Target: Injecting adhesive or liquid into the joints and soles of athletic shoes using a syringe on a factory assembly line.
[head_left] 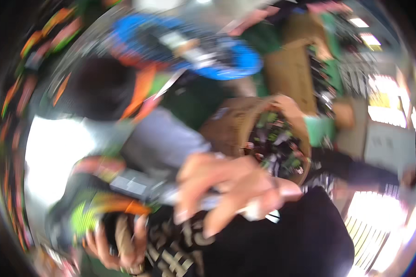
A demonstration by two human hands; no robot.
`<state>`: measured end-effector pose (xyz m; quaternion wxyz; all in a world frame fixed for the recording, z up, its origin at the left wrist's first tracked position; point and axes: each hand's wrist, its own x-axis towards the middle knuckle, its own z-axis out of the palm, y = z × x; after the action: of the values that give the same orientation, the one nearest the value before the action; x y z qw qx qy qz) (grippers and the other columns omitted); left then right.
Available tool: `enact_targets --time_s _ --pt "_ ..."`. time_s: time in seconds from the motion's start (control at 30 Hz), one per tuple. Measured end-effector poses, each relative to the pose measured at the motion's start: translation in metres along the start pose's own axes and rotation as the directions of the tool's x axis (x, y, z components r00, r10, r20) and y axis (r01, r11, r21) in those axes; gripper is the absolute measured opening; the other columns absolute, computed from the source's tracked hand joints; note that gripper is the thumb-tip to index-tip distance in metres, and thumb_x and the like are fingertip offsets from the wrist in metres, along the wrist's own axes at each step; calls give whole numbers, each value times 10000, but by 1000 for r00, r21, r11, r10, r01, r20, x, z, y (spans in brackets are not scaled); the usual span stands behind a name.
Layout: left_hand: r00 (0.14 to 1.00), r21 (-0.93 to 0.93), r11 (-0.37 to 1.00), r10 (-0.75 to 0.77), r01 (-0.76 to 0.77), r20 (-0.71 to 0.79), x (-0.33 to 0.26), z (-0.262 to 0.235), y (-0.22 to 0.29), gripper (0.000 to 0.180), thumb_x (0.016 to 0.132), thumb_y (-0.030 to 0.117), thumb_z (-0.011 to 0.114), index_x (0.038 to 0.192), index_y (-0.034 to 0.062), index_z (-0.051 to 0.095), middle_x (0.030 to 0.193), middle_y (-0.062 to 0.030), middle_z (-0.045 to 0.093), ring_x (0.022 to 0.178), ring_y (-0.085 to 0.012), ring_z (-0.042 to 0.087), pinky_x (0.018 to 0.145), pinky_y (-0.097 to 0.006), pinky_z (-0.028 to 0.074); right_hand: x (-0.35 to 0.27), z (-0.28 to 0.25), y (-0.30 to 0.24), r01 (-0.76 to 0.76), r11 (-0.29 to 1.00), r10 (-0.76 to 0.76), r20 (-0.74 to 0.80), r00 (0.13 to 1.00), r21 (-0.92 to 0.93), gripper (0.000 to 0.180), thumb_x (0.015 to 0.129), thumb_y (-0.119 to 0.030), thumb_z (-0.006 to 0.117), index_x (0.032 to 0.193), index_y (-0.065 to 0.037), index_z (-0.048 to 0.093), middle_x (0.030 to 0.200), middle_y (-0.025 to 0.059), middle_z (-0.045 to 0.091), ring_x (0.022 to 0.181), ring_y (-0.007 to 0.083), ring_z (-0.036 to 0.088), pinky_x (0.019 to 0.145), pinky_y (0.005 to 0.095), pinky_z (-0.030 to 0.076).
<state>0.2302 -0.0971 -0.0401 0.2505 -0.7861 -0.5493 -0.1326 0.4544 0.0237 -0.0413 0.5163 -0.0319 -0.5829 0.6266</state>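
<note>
The whole picture is smeared by motion. In the middle, my right hand (235,184) is closed, its fingers bent around a long grey and black thing (138,185) whose kind I cannot make out. Something small and white shows by its fingertips. At the lower left my left hand (118,244) has its fingers curled against a black piece (90,207) with bright green and orange parts, perhaps a shoe. A ring shows on one finger. The grey thing lies just above this piece, and whether they touch is unclear.
Beyond my hands stands a round brown container (305,134) filled with small dark and green pieces. Farther off is a blue oval rim (245,57) with blurred contents. A large dark, orange-edged thing (99,87) sits at the upper left. A brown carton (289,74) stands at the back.
</note>
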Motion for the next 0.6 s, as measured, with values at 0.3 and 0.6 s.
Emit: enact_targets --time_s 0.3,0.6 --pt "973 -101 991 61 -85 -224 54 3 -11 125 815 144 740 926 86 725 848 -46 644 829 -272 629 683 -380 550 -30 -22 -47 191 865 -346 -275 897 -465 880 950 -574 -15 758 -31 650 1012 182 521 857 293 559 802 437 431" --pt "977 -144 988 28 -60 -211 49 -8 -17 232 801 78 731 1028 122 714 964 -88 635 929 -286 620 763 -412 543 -46 -94 -36 -108 872 -191 -534 824 -478 794 999 -506 82 787 42 615 1066 148 531 853 238 587 790 354 481"
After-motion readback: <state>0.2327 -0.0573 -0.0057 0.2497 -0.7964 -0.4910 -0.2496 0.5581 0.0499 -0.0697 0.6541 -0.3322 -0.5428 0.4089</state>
